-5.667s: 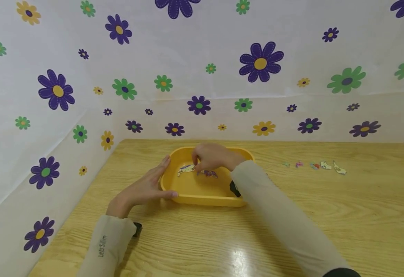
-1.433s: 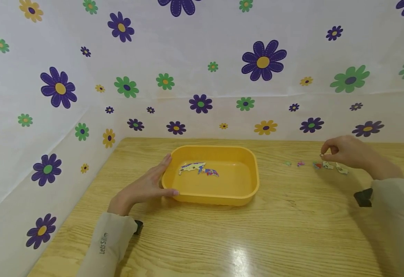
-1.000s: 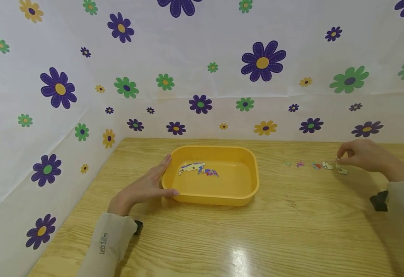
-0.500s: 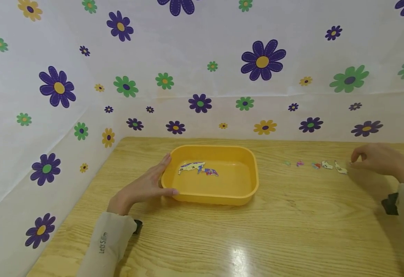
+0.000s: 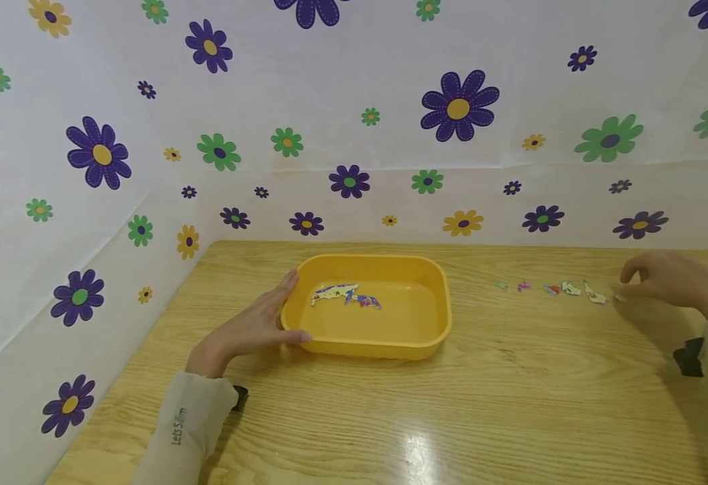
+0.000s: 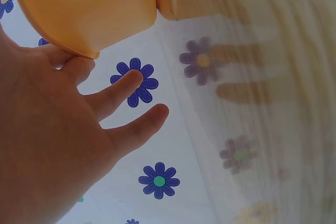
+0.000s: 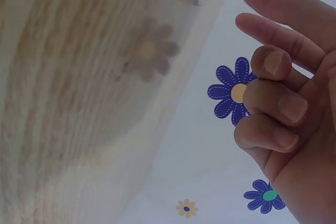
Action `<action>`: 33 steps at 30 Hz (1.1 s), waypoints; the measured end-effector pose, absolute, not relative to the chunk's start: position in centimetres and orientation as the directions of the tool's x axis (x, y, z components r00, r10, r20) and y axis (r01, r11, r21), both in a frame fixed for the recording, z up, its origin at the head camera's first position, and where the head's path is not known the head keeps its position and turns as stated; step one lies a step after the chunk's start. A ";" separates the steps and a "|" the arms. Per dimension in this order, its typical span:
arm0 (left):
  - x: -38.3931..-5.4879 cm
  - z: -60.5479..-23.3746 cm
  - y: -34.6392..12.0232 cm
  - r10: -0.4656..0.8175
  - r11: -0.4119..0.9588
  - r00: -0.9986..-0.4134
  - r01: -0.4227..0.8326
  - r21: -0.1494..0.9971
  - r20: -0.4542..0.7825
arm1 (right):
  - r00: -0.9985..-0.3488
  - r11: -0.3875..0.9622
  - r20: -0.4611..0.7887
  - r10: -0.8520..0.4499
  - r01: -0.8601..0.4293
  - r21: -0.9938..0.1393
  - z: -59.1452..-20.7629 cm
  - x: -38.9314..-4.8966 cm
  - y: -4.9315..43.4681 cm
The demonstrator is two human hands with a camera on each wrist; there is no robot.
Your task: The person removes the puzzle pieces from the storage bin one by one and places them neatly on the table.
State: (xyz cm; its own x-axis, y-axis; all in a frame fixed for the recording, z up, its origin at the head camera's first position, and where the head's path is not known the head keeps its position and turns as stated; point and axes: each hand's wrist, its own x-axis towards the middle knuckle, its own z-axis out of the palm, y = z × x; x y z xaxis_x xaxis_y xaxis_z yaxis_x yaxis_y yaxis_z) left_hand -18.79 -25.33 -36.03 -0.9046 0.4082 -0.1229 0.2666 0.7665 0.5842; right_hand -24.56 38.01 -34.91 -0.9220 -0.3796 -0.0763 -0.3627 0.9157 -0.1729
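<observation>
My left hand (image 5: 247, 328) rests against the left end of a yellow plastic tray (image 5: 374, 349), thumb at its front wall and fingers spread along its side. In the left wrist view the tray's edge (image 6: 86, 53) meets the index finger, and the other fingers stretch out straight. Inside the tray lie a cream-and-purple flat piece (image 5: 333, 292) and a blue-and-red one (image 5: 368, 302). At the right, my right hand (image 5: 671, 279) hovers low beside a small pale piece (image 5: 620, 296) on the table. Its thumb and index finger are apart with nothing between them, the other fingers curled.
A row of small flat pieces runs along the wooden table (image 5: 341, 411): green (image 5: 500, 285), pink (image 5: 523, 286), red and blue (image 5: 551, 289), white (image 5: 570, 288) and cream (image 5: 595, 294). A flower-printed white sheet (image 5: 317, 81) hangs behind and at the left.
My right hand went from inside the tray to the row, then further right, and let go of a small pale piece at the row's right end. The left hand stayed at the tray.
</observation>
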 end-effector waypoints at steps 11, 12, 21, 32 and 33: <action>-18.8 -36.1 -25.4 0.412 0.762 -0.903 0.269 0.589 -0.120 | -0.928 0.873 0.076 -0.365 -0.369 -0.319 -35.3 -24.7 36.7; -18.8 -36.1 -25.4 0.412 0.761 -0.903 0.268 0.590 -0.122 | -0.926 0.868 0.088 -0.368 -0.376 -0.326 -35.3 -24.7 36.5; -18.9 -36.2 -25.3 0.413 0.758 -0.903 0.269 0.594 -0.119 | -0.926 0.832 0.080 -0.369 -0.368 -0.416 -34.4 -24.6 33.9; -18.8 -36.1 -25.3 0.417 0.755 -0.901 0.272 0.597 -0.116 | -0.856 0.676 0.156 -0.493 -0.490 -0.550 -33.4 -25.3 30.2; -18.7 -36.1 -25.3 0.417 0.756 -0.901 0.272 0.595 -0.117 | -0.848 0.667 0.167 -0.503 -0.504 -0.548 -33.3 -25.4 29.9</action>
